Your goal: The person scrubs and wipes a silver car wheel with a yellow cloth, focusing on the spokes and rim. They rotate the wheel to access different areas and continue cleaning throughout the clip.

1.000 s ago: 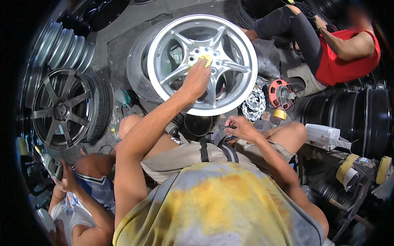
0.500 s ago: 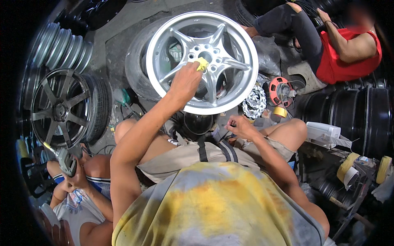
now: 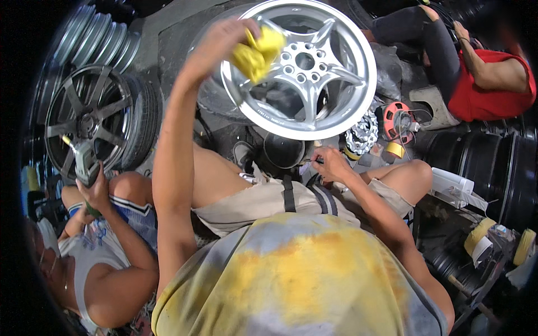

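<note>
A silver alloy wheel rim (image 3: 307, 112) with several spokes lies in front of me, tilted, above a tyre (image 3: 216, 95). My left hand (image 3: 224, 45), blurred by motion, grips a crumpled yellow cloth (image 3: 259, 53) over the wheel's left edge. Whether the cloth touches the metal I cannot tell. Below the wheel's near edge, my right hand (image 3: 334, 165) is close to my right knee. Its fingers are curled in, and what they hold, if anything, is hidden.
On the left, a person holds a grey power tool (image 3: 86, 159) before a dark spoked wheel (image 3: 88, 123). Another person in a red top (image 3: 493, 84) sits at the far right. A black bowl (image 3: 284, 150), chrome part (image 3: 363, 134) and red reel (image 3: 398, 120) lie near the silver wheel.
My left hand has lifted the cloth from the hub up and left. The view has shifted, so the wheel sits higher and further right. The left-hand person's tool is raised.
</note>
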A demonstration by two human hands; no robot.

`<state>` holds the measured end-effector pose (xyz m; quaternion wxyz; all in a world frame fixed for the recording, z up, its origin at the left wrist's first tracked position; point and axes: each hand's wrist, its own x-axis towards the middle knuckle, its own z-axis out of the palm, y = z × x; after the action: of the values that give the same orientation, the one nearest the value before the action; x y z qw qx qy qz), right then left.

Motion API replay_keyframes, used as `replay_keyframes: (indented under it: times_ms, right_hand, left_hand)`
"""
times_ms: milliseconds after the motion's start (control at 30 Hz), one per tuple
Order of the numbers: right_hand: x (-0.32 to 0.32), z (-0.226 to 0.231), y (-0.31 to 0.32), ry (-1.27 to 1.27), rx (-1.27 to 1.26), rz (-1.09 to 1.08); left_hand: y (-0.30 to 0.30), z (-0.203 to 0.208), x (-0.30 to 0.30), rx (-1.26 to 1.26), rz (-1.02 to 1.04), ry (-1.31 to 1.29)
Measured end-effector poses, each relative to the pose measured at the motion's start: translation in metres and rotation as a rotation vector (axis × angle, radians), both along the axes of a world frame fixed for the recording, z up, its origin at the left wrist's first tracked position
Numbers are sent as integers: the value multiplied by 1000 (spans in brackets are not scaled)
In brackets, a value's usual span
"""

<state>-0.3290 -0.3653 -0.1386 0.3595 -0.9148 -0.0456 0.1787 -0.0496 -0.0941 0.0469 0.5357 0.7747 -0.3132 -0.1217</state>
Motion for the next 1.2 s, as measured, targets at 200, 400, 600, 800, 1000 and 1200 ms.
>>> replay_keyframes:
  times_ms: [200,400,600,800,1000,1200]
  right_hand:
    - [13,-69,52,-64,-151,168]
    - [19,-152,75,-138,-213,173]
    - [33,-137,90,65,-300,11]
    - [33,-185,94,-151,-285,-126]
    - [43,-169,79,178,-273,104]
    - [77,-126,85,492,-170,188]
  left_hand:
    - [34,24,17,-470,350,287]
    - [92,1,36,-417,732,112]
    - [124,-14,37,-170,816,-61]
    - [116,-15,30,69,675,-5]
    - [142,-46,44,181,686,-71]
    - [135,-51,61,402,584,-58]
